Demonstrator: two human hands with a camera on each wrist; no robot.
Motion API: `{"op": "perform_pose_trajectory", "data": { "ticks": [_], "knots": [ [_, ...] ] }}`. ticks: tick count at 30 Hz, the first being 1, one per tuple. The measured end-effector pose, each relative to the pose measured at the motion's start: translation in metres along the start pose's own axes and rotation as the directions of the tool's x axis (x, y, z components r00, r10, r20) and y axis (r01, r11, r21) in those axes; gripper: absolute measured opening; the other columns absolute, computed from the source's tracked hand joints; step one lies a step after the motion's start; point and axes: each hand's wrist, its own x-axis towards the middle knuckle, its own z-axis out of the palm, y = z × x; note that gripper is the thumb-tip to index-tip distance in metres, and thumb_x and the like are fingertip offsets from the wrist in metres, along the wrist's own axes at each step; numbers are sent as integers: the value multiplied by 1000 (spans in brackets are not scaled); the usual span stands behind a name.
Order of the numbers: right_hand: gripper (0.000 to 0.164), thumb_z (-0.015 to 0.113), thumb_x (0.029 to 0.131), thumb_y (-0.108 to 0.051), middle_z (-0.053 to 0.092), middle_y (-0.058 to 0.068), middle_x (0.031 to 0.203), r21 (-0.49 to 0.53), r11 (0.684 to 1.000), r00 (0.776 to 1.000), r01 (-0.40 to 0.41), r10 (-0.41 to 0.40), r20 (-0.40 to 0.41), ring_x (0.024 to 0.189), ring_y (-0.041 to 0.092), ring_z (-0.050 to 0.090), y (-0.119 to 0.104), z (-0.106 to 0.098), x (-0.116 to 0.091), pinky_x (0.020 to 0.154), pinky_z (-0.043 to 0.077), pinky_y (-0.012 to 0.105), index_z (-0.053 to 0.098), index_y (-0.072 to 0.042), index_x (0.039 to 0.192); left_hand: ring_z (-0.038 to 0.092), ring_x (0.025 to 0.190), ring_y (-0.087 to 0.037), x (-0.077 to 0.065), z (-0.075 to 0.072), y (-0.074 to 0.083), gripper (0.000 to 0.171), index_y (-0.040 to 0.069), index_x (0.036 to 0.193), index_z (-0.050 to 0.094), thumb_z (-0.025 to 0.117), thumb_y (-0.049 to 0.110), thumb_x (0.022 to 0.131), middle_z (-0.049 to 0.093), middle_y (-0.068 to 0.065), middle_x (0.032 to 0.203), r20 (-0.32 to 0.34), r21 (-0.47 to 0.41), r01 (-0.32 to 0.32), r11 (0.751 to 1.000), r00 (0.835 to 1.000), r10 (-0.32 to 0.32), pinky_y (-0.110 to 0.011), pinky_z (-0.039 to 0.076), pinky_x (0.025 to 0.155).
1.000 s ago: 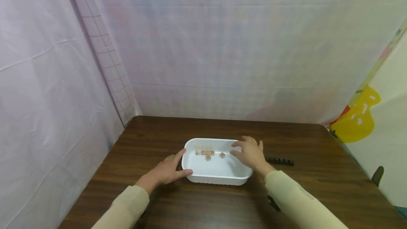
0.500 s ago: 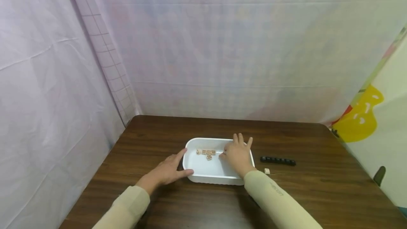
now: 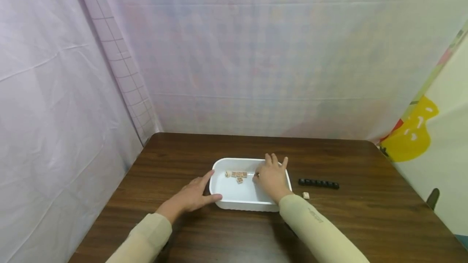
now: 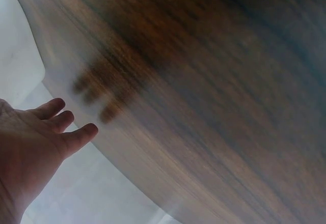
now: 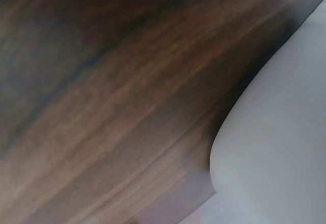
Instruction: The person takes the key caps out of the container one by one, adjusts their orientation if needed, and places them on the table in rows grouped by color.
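Observation:
A white tray (image 3: 241, 196) sits on the table. Several small beige blocks (image 3: 239, 174) with brownish marks lie inside it, most in a short row towards the back left. My left hand (image 3: 191, 195) rests against the tray's left end, thumb along the front corner and index finger at the back corner. Its other fingers stretch out straight in the left wrist view. Inside the tray's right half, my right hand (image 3: 272, 178) pinches a small beige block between thumb and index finger, mostly hidden by the fingertips; the other fingers spread over the back rim.
Right of the tray lies a black strip (image 3: 319, 184) made of several lumps in a row. One more beige block (image 3: 306, 195) lies on the dark wooden table (image 3: 351, 214) in front of it. White curtains hang behind and to the left.
My right hand has moved left and down into the tray, onto the rightmost block there, uncovering the strip and the loose block on the table. My left hand stays in place.

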Motion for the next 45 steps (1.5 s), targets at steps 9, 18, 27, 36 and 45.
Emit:
{"op": "perform_pose_trajectory", "data": {
  "ticks": [9, 18, 27, 36, 45],
  "knots": [
    [14, 77, 86, -31, 63, 18, 128, 256, 961, 951, 101, -18, -308, 123, 39, 51, 4, -4, 3, 106, 31, 62, 78, -17, 89, 35, 139, -43, 0, 0, 1, 98, 18, 160, 20, 58, 71, 86, 36, -26, 152, 12, 2, 8, 1000, 1000, -8, -60, 32, 109],
    [17, 74, 88, -20, 71, 3, 87, 530, 834, 916, 151, 84, -393, 80, 20, 65, 14, -26, -2, 74, 52, 39, 76, -8, 98, 34, 139, -43, 0, -1, 0, 98, 17, 159, 21, 59, 70, 86, 36, -26, 152, 4, 3, 0, 1000, 1000, 0, -59, 31, 109],
    [13, 75, 88, -20, 72, 2, 87, 658, 752, 942, 48, 185, -281, 81, 17, 67, 44, -37, -7, 72, 54, 35, 73, -10, 96, 34, 139, -44, 1, 0, -2, 97, 17, 159, 21, 59, 69, 87, 36, -26, 152, 3, 1, 0, 1000, 1000, 0, -61, 31, 109],
    [22, 71, 92, -28, 73, 6, 90, 707, 707, 937, -4, 250, -245, 83, 19, 67, 54, -39, -12, 72, 54, 33, 73, -7, 99, 34, 140, -43, 1, 0, 0, 97, 17, 159, 21, 60, 68, 87, 36, -24, 153, 7, -6, 5, 1000, 1000, -5, -61, 31, 109],
    [26, 74, 90, -19, 72, 10, 98, 761, 646, 940, -61, 294, -175, 88, 22, 68, 67, -41, -19, 69, 54, 24, 69, -4, 110, 33, 140, -43, 1, 0, 1, 97, 17, 160, 20, 60, 68, 87, 35, -24, 153, 13, -7, 15, 1000, 1000, -15, -60, 31, 109]
  ]
}}
